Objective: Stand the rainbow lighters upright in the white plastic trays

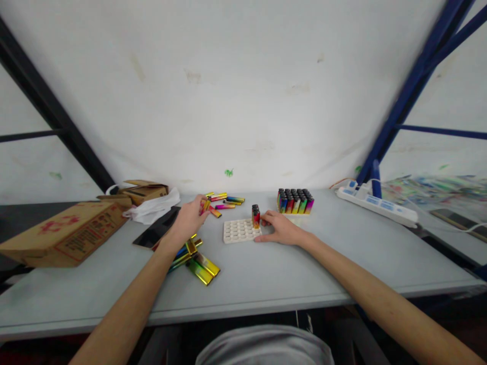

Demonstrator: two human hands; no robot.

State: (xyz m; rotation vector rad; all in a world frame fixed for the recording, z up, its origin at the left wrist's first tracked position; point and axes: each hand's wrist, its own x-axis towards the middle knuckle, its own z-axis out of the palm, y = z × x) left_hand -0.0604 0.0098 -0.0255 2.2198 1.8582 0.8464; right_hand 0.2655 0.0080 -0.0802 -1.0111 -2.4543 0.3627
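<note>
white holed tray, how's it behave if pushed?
Probably stiff: the tray shows straight edges and lies flat. Likely slides before tipping, being low and broad on the smooth-looking table. The upright lighters at its right end may wobble, standing well above it.

Grey bench point(342, 263) loaded: printed carton point(64, 230) & white bag point(152, 208) set L; shiny pcs point(201, 269) strewn L of ctr; white holed tray point(236, 232) placed ctr; black-topped pcs point(296, 202) grouped far, R of tray; power strip point(380, 207) laid R.

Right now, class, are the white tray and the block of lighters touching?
Apart: the head view shows grey table between the tray and the block.
</note>
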